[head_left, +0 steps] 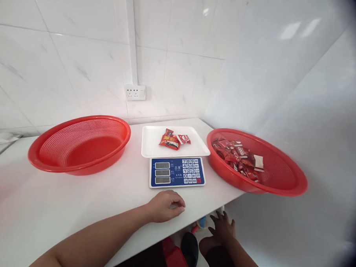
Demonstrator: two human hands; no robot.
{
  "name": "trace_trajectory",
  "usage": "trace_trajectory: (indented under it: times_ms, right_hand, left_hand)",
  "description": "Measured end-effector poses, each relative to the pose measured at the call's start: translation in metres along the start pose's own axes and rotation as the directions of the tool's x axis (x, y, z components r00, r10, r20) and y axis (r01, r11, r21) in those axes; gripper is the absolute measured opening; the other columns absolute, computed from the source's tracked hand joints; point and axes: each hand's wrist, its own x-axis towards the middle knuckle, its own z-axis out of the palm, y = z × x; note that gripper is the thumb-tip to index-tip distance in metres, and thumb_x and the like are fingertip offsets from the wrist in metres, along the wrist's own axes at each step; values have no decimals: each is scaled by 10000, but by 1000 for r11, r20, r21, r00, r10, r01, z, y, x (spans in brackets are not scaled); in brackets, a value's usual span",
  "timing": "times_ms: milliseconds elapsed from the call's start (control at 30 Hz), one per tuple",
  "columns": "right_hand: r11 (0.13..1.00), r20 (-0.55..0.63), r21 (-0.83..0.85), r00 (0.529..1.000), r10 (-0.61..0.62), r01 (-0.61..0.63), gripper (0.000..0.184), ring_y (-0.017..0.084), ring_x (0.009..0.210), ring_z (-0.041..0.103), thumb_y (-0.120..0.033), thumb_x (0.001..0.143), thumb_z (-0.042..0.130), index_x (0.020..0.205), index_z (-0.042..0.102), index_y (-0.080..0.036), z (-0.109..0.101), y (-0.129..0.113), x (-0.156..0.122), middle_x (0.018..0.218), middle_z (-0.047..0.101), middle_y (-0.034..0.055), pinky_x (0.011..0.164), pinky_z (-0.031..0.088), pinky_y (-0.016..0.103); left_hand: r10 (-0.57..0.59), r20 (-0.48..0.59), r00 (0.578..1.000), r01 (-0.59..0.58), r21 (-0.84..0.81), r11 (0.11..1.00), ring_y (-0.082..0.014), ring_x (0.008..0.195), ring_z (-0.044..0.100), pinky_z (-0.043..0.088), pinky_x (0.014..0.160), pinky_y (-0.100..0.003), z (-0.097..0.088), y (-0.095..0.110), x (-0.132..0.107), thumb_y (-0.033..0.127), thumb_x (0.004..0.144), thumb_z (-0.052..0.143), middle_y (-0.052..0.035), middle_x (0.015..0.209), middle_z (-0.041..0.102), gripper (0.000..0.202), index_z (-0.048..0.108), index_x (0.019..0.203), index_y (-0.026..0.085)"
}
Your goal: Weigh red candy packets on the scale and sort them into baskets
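Observation:
My left hand rests on the white table just in front of the scale, shut loosely, its fingers curled toward the thumb with nothing in them. Beyond it stands a digital scale, whose blue keypad panel faces me. Several small red snack packets lie on the white weighing tray. My right hand is below the table edge near my knee, open with the fingers spread and empty.
On the right, a red plastic basket holds several red packets and overhangs the table edge. A second red mesh basket stands at the left. A wall socket is behind the scale; a red stool is below.

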Motion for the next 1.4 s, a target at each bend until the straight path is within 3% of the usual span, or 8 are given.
trace_trajectory:
  times_ms: [300, 567, 733, 900, 1000, 1133, 1233, 1400]
  right_hand:
    - [998, 105, -55, 994, 42, -36, 331, 298, 1048, 543, -23, 768, 440, 962, 676, -149, -11, -3, 20, 1033, 631, 157, 735, 407, 363]
    - [961, 58, 42, 961, 269, -272, 378, 318, 937, 614, -83, 836, 309, 1120, 557, -83, -55, 77, 0, 1061, 571, 256, 672, 424, 371]
    - [963, 162, 136, 964, 209, -231, 335, 291, 926, 607, 15, 726, 378, 880, 645, -116, -86, 100, -20, 993, 614, 208, 735, 423, 364]
    - [928, 356, 337, 934, 30, -159, 479, 147, 647, 630, 27, 655, 394, 1018, 613, -195, -136, 58, -55, 977, 631, 87, 558, 468, 244]
    - [620, 341, 781, 880, -331, -70, 477, 159, 838, 622, -88, 715, 461, 1167, 534, -223, -178, 20, -92, 1116, 575, 77, 695, 507, 255]
    - [301, 87, 949, 831, -549, 100, 483, 169, 849, 586, -326, 806, 520, 1279, 424, -311, -218, -33, -120, 1317, 437, 69, 667, 533, 309]
    - [259, 7, 947, 796, -605, 189, 563, 144, 791, 582, -284, 824, 513, 1349, 313, -329, -226, -77, -111, 1251, 486, 61, 694, 525, 321]
    - [249, -54, 928, 764, -643, 276, 608, 150, 804, 569, -250, 843, 489, 1392, 234, -303, -223, -125, -87, 1100, 568, 51, 720, 507, 322]
  left_hand:
    - [-6, -6, 1000, 6, 29, 1000, -147, 778, 587, 461, 699, -229, 1, 1, -1, 245, 783, 536, -21, 838, 662, 155, 661, 867, 210]
    - [-13, -12, 1000, 13, 27, 1000, -137, 764, 585, 459, 691, -216, 1, 2, 0, 245, 789, 524, -26, 834, 653, 159, 660, 859, 201]
    - [-20, -1, 1000, 20, -3, 1000, -139, 780, 581, 453, 703, -219, 0, -1, 1, 252, 792, 520, -24, 841, 654, 163, 661, 860, 204]
    - [-30, 14, 999, 31, -49, 998, -144, 779, 583, 452, 701, -225, -2, -3, 1, 254, 789, 522, -22, 841, 662, 165, 664, 860, 208]
    - [-40, 16, 999, 41, -76, 996, -147, 778, 590, 454, 698, -231, -4, -3, 1, 291, 798, 523, -24, 861, 668, 183, 660, 892, 215]
    - [-43, 51, 998, 50, -165, 985, -172, 831, 599, 454, 740, -265, -11, -1, -1, 419, 810, 522, -40, 913, 671, 286, 650, 978, 226]
    - [-23, 77, 997, 49, -356, 933, -176, 823, 605, 458, 743, -278, -15, 0, -2, 484, 822, 487, -52, 907, 668, 360, 639, 991, 204]
    - [-179, 86, 980, 186, -711, 678, -129, 555, 575, 433, 514, -224, -11, -4, 1, 518, 767, 553, -19, 630, 607, 389, 575, 840, 138]
